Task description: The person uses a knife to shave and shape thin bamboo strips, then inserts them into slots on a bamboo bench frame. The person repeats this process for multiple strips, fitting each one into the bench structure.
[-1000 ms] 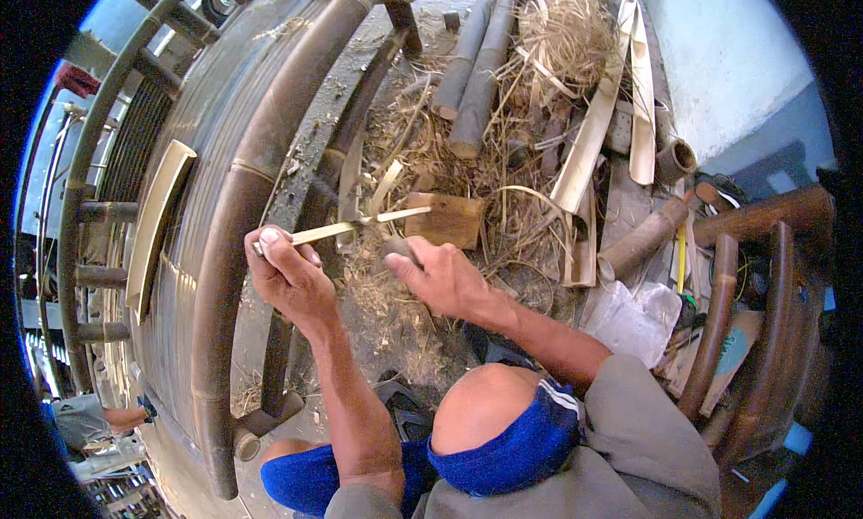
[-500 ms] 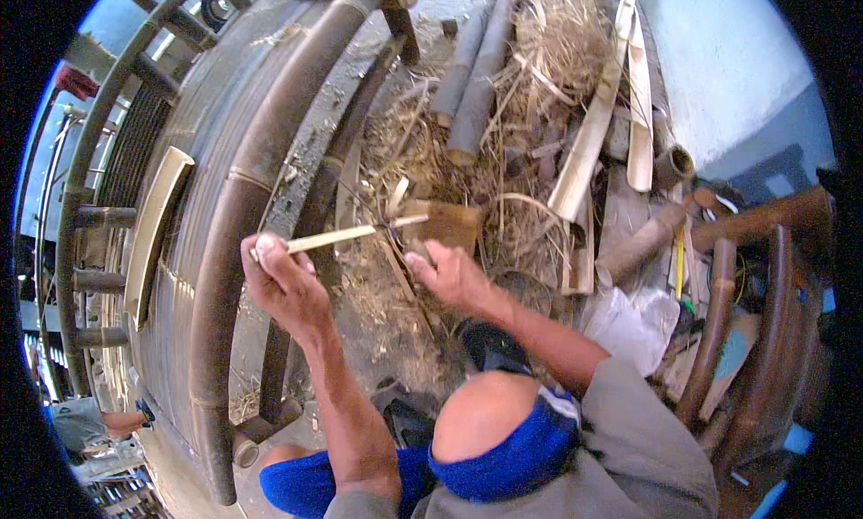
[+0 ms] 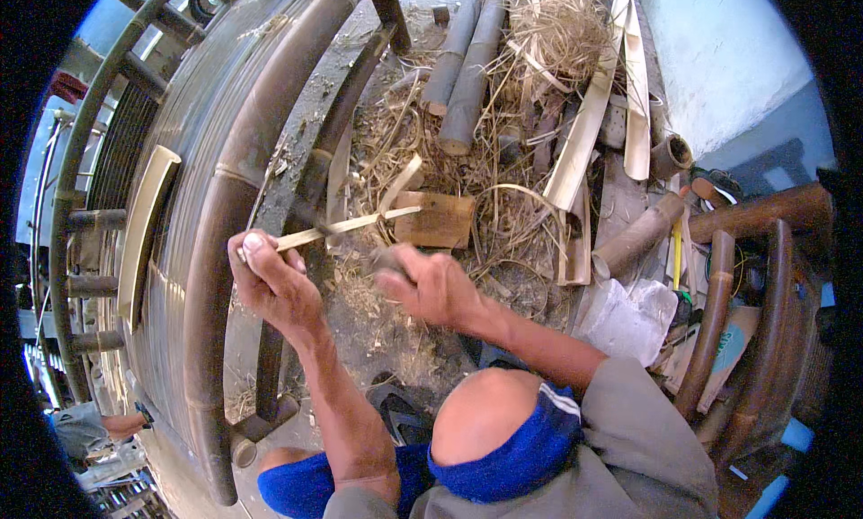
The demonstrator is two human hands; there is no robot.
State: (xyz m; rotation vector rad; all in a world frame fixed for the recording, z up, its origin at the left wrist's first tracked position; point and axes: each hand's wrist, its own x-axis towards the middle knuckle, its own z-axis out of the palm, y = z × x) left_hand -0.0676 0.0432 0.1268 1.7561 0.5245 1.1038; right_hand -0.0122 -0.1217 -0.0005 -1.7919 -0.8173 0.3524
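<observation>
My left hand (image 3: 280,281) is closed, with thumb and fingers pinching one end of a narrow pale bamboo strip (image 3: 346,225). The strip points right, its far end in front of a small wooden block (image 3: 445,222). My right hand (image 3: 431,283) is wrapped round the handle of what looks like a knife; its dark blade (image 3: 308,218), smeared by motion, crosses the strip near my left hand. A pale curled sliver (image 3: 399,183) stands up from the strip; whether it is still joined I cannot tell.
A bamboo bench (image 3: 220,173) runs along my left, with a split bamboo piece (image 3: 148,236) on it. Bamboo poles (image 3: 472,88), split lengths (image 3: 589,115) and a heap of shavings (image 3: 557,34) lie ahead. A clear plastic bag (image 3: 627,319) and brown bamboo rails (image 3: 760,312) are at right.
My right hand has moved slightly left and the blade has swept left along the strip toward my left hand. The left hand has shifted slightly left with the strip.
</observation>
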